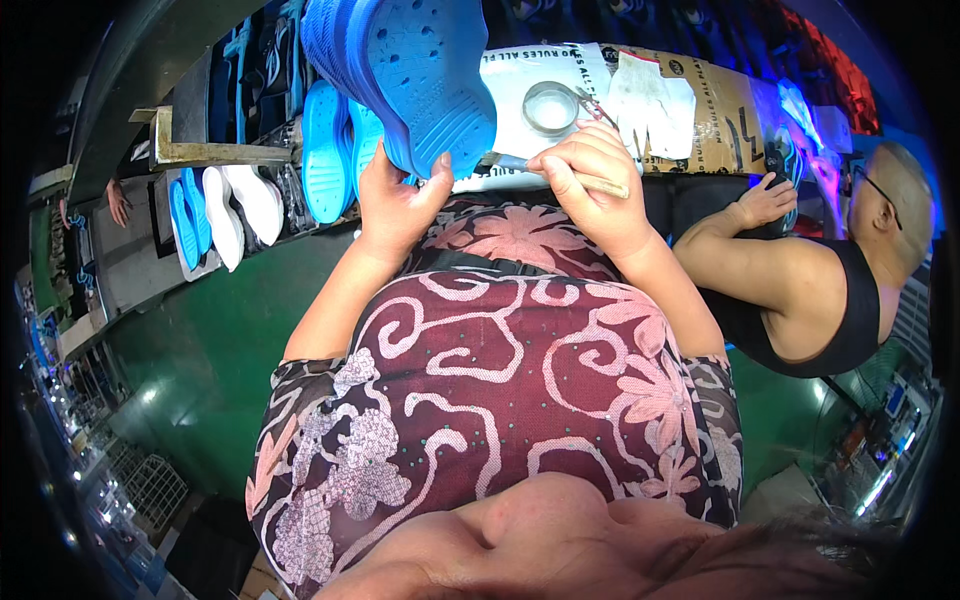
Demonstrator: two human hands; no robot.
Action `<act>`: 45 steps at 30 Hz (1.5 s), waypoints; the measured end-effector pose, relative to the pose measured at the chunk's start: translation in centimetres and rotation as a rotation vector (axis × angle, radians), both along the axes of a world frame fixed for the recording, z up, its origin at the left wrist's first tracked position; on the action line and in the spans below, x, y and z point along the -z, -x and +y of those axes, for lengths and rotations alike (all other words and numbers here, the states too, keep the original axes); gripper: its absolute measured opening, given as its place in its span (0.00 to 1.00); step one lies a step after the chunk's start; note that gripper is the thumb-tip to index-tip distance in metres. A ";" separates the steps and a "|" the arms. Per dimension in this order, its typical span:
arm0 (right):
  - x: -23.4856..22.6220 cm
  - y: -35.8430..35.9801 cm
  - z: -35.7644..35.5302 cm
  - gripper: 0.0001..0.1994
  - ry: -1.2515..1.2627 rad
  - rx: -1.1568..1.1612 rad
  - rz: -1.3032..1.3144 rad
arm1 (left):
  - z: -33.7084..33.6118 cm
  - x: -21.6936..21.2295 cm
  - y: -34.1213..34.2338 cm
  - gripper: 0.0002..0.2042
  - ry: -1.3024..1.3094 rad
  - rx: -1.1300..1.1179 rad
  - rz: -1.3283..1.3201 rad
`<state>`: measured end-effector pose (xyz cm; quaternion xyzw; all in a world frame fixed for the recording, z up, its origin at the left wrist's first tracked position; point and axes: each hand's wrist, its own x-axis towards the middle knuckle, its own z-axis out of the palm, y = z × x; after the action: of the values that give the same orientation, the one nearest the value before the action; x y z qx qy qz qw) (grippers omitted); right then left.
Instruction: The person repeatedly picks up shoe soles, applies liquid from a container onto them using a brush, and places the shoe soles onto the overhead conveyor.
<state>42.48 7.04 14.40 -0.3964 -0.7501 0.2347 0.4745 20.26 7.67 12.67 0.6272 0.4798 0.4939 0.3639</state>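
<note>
My left hand (402, 195) grips the lower end of a blue foam shoe sole (432, 75), its thumb on the side that faces me. The sole is held up tilted, with small holes and ridges across its surface. In my right hand (597, 180) is a brush (606, 187) with a pale wooden handle, fingers wrapped round it. The bristle end points left and lies close to the sole's lower edge; whether they touch I cannot tell. Just beyond my right hand stands a round clear bowl (551, 108) on white printed sheeting (508, 85).
Light-blue soles (326, 150) stand beside my left hand. Farther left are white soles (225, 215) and another blue pair (189, 215). A whitish cloth or paper (652, 100) lies on brown cardboard (725, 120). At right a co-worker (800, 280) handles a shoe (786, 170).
</note>
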 end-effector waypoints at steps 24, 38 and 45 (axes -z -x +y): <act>-0.1 0.1 -0.3 0.09 -0.074 0.022 -0.110 | 0.9 1.5 -0.8 0.13 -0.369 -0.002 0.035; 0.5 0.4 -0.5 0.07 -0.055 0.067 -0.038 | 0.8 0.9 -1.1 0.14 -0.455 0.019 0.262; 0.1 -1.5 -0.5 0.07 -0.075 0.098 0.002 | 1.1 0.7 -1.4 0.13 -0.449 -0.025 0.253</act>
<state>43.97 6.57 14.32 -0.4144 -0.7374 0.1831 0.5009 21.67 8.79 12.01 0.7433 0.4074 0.5100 0.1465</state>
